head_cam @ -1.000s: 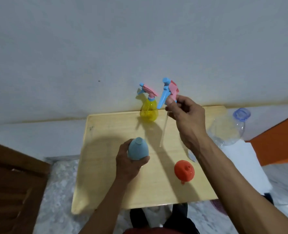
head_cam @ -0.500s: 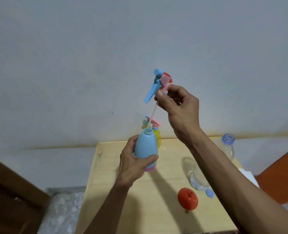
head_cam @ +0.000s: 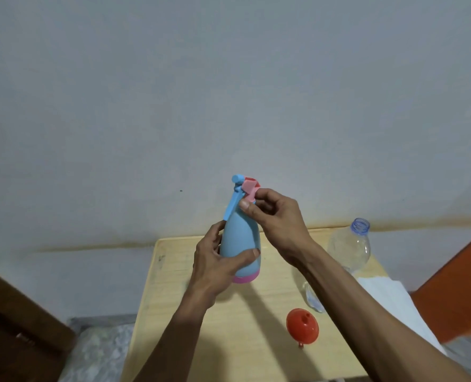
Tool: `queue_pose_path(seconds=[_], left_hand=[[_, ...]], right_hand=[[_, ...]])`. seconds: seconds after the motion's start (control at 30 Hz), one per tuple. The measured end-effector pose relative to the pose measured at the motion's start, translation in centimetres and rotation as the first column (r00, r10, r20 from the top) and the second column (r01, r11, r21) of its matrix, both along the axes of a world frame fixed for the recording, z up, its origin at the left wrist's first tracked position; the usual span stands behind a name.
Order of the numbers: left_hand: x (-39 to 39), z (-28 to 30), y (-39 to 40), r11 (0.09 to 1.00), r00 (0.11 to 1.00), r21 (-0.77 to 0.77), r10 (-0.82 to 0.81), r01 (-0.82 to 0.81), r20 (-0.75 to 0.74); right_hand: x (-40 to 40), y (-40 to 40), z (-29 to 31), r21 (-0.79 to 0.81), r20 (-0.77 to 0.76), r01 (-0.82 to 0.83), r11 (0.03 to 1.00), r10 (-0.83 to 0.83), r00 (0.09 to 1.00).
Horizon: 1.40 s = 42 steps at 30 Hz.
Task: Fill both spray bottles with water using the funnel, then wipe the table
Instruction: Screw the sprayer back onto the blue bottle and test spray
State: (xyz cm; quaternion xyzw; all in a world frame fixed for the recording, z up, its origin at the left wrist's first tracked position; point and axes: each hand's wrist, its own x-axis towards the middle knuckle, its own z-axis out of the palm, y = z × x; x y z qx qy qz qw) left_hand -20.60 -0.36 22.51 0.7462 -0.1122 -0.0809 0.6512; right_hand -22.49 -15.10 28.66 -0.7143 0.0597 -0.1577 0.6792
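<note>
Down comes the sprayer (head_cam: 244, 193), now seated on the blue bottle (head_cam: 239, 245), held above the table (head_cam: 173, 271) at its 12 o'clock end. Left hand (head_cam: 215, 267) wraps the bottle's belly, right hand (head_cam: 277, 216) pinches the sprayer's neck. Smooth, light plastic, likely slippery when wet: grip the belly; funnel (head_cam: 302, 325) lies at 5 o'clock.

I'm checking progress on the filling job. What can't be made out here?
- Head view: blue spray bottle is opaque, so its water level is hidden.
- Whether the spray head is screwed tight: right hand covers the neck.
- Second spray bottle: not visible.
- Clear bottle: base behind the right forearm.
</note>
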Motion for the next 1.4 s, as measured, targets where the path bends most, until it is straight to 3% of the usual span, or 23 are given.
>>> queue_pose_path(seconds=[0.37,0.57,0.77,1.4], left_hand=[[-0.4,0.9,-0.7,1.000,1.000,0.016,0.004,-0.004,0.002],[-0.2,1.2,-1.2,0.999,0.999,0.009,0.036,-0.036,0.021],[0.0,1.3,-1.5,0.999,0.999,-0.025,0.046,-0.045,0.014],[1.2,2.6,-2.2,0.994,0.999,-0.103,0.040,-0.042,-0.018]], right_hand=[[-0.3,-0.2,-0.1,-0.003,0.014,-0.039,0.999,0.039,0.999],[0.0,0.5,-0.3,0.133,0.019,0.022,0.991,-0.025,1.000],[0.1,1.0,-0.3,0.168,-0.006,0.036,0.985,-0.035,0.999],[0.6,0.6,0.8,0.234,-0.009,-0.071,0.970,0.076,0.997]])
